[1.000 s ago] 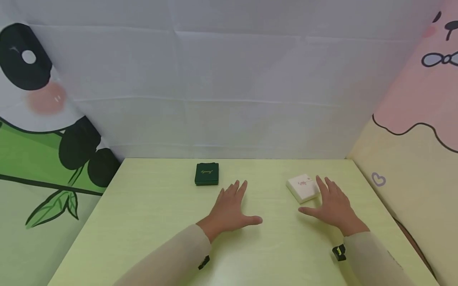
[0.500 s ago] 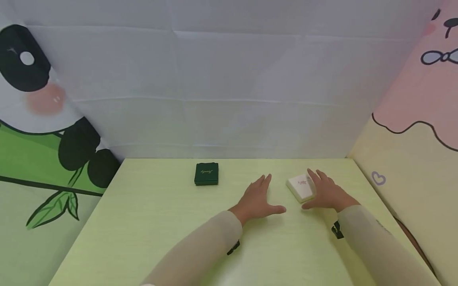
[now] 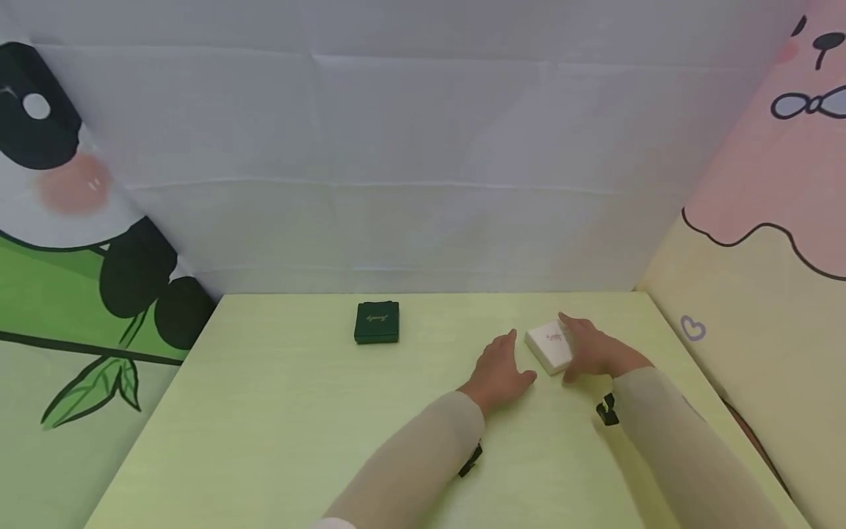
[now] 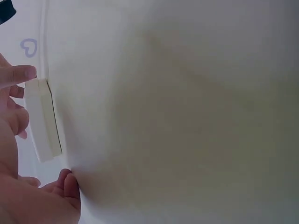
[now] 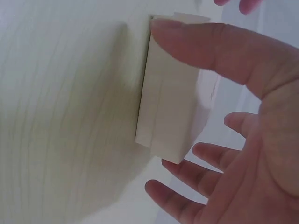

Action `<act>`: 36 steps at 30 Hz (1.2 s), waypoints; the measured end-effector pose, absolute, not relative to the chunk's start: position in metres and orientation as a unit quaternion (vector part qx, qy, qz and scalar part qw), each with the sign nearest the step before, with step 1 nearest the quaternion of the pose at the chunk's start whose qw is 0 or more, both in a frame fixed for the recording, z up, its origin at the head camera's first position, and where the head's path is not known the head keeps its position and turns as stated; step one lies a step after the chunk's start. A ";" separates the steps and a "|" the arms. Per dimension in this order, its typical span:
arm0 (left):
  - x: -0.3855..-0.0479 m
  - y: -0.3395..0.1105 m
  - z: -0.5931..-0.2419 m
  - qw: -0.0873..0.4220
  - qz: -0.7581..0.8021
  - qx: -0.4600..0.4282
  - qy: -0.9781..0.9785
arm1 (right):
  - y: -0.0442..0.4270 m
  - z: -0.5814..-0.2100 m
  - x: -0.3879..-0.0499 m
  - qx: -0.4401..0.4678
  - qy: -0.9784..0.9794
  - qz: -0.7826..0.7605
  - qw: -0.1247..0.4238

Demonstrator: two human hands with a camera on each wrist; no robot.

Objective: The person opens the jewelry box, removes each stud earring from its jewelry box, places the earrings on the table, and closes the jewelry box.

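Head view: cartoon print (image 3: 125, 272) stood well left of the white box (image 3: 548, 347); white sheet (image 3: 423, 162) rose behind it. Green box (image 3: 377, 322) lay left of the white box and slightly farther back, gold script on its lid. Both boxes lay flat on the pale table (image 3: 297, 426). Left hand (image 3: 499, 375) was just left of the white box and a bit nearer the wearer, thumb and fingers parted, holding nothing; black gadget (image 3: 471, 459) under that cuff. White box sat between the two hands, at a slant, pinkish marking on top. Right hand (image 3: 591, 351) was at the white box's right side, thumb by the near corner, forefinger by the far one. Right wrist view had its thumb across part of the box's side and the other fingers spread: a wide, loose span; couldn't tell whether any fingertip pressed on it. Second black gadget (image 3: 606, 410) under that cuff. Purple heart (image 3: 692, 328) showed well right of the white box, pink print (image 3: 760, 162) higher up.
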State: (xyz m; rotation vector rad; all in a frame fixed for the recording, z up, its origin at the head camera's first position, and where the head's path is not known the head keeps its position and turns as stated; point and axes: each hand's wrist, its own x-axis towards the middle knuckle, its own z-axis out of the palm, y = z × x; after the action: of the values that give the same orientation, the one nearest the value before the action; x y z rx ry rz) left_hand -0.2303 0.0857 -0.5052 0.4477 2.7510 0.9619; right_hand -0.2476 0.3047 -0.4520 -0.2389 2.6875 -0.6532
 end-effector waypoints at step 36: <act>-0.235 0.098 -0.496 0.090 0.364 0.208 0.903 | 0.289 -0.466 -0.265 -0.167 0.957 -0.184 0.151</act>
State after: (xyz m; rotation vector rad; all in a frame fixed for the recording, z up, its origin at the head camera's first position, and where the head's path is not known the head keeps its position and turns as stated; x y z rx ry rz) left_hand -0.2352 0.0982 -0.4957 0.6179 2.6862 1.0832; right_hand -0.2646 0.2895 -0.4658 -0.4783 2.7481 -0.5271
